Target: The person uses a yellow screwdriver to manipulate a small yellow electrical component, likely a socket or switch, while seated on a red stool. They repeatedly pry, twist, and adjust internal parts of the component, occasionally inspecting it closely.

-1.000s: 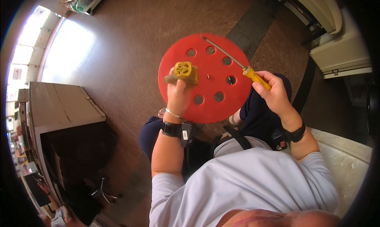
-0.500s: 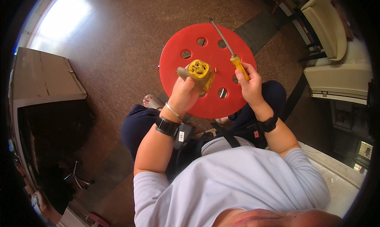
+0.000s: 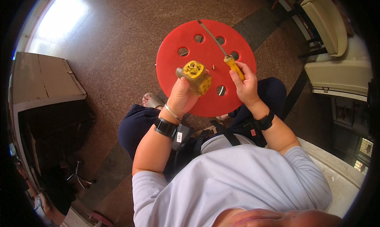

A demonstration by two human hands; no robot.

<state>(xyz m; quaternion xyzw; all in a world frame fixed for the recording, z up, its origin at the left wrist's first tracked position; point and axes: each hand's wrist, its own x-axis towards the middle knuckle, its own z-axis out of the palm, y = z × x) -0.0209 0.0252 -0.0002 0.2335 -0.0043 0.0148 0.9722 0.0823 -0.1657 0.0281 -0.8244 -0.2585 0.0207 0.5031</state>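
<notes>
My left hand point(image 3: 182, 95) is closed around a chunky grey-brown block point(image 3: 190, 84) with yellow, rough-looking faces; its exact kind is unclear. One yellow face points up, and another shows on its right side. In my right hand point(image 3: 246, 84) is a screwdriver point(image 3: 232, 64), gripped by its yellow handle. Its long metal shaft slants away to the upper left, and the tip is apart from the block. Both hands are over a round red stool point(image 3: 206, 45) with several holes in its seat. A tiny brownish piece point(image 3: 213, 67) lies on the seat between my hands.
My knees flank the stool on the brown speckled floor point(image 3: 114, 41). On the left stands a pale cabinet or desk point(image 3: 47, 76) with a dark open space below. A cream-coloured chair point(image 3: 324, 25) is at the far right, above a pale ledge point(image 3: 336, 80).
The screwdriver has shifted left, its tip swinging further left. The block has turned slightly in my left hand, so more of its right yellow face shows.
</notes>
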